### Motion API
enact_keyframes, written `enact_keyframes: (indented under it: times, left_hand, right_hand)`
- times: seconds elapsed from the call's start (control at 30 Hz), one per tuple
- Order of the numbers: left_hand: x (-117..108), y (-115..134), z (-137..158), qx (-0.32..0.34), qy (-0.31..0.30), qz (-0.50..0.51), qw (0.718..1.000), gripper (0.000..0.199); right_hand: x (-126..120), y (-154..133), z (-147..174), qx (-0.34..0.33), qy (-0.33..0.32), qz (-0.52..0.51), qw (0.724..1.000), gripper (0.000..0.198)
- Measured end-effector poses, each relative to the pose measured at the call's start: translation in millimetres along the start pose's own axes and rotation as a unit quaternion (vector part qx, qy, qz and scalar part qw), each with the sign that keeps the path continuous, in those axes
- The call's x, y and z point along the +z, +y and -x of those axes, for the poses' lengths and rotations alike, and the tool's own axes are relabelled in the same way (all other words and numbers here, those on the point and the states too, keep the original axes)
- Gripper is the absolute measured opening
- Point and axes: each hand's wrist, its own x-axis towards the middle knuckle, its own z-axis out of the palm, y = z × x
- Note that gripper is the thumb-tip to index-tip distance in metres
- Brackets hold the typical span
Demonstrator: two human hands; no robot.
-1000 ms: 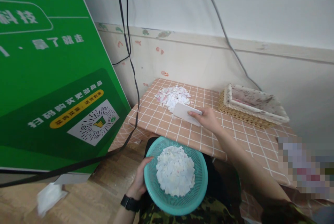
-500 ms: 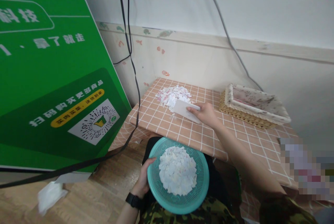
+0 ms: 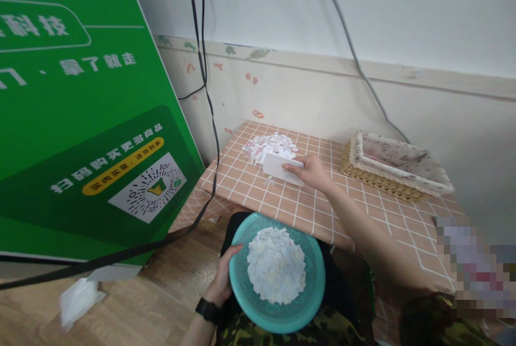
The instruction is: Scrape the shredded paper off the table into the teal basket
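My right hand grips a white flat scraper on the tiled tabletop, its far edge against a pile of white and pink paper scraps. My left hand, with a black watch on the wrist, holds the rim of a teal mesh basket below the table's front edge, over my lap. The basket carries a heap of white scraps.
A wicker tray with a floral cloth lining stands at the back right of the table. A large green sign panel leans at the left, with black cables hanging beside it. A crumpled white tissue lies on the wooden floor.
My right hand has slid the scraper farther back toward the scrap pile. The basket in my left hand has stayed about where it was.
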Motion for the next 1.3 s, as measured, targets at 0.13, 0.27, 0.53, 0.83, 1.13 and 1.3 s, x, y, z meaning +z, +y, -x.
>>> enact_keyframes:
  times: [0.13,0.27,0.53,0.83,1.13,1.3]
  left_hand:
    - [1.5,0.5,1.3,-0.001,0.001,-0.003,1.0,0.018]
    - [-0.6,-0.4,0.5,-0.006,-0.013,-0.006,1.0,0.021]
    - [-4.9,-2.1,-2.9,0.012,-0.013,-0.013,1.0,0.023]
    - [0.5,0.1,1.1,0.005,-0.006,-0.012,1.0,0.022]
    - [1.8,0.7,1.6,0.004,-0.002,-0.006,1.0,0.019]
    - [-0.8,-0.7,-0.6,0.0,-0.004,-0.008,1.0,0.022]
  right_hand:
    - [1.3,-1.1,-2.5,-0.016,-0.034,-0.022,0.999,0.036]
    - [-6.7,-4.2,-0.3,-0.019,-0.083,-0.042,0.995,0.035]
    - [-28.7,3.4,14.3,-0.002,-0.04,0.04,0.998,0.036]
    - [-12.4,1.2,5.0,-0.013,0.003,0.053,0.999,0.041]
    - [-16.6,4.7,15.2,-0.028,-0.008,0.06,0.998,0.043]
    - [-18.1,7.6,14.8,-0.011,0.04,0.091,0.995,0.046]
